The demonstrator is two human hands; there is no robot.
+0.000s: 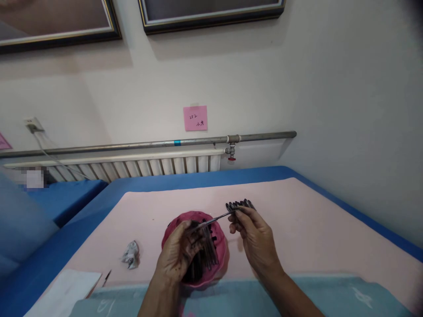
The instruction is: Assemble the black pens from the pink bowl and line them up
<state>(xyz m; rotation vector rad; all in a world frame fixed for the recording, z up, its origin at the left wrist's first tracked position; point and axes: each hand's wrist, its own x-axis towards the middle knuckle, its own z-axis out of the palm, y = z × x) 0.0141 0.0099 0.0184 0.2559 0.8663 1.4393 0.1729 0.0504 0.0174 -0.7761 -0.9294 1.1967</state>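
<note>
Both hands hold one slim pen-like rod point(216, 218), which slants up to the right between them. My left hand point(175, 257), with dark stains on its fingers, is closed around the lower, paler end. At the dark upper end, the fingertips of my right hand point(259, 235) pinch it. Below my left hand stands a round pink basket point(223, 264) containing several dark pen-like sticks point(209, 251). Just behind my right hand, several similar dark sticks point(243, 204) lie side by side on the pink mat point(280, 211); the hand partly hides them.
A crumpled white wad point(131, 254) lies left of the basket. Nearer are a white sheet point(62, 290) and a small dark stick point(107, 277). Teal cloth point(297, 295) covers the near edge. Behind the blue-edged table are a radiator point(158, 166) and pipe. A blue sleeve point(20, 220) shows at left.
</note>
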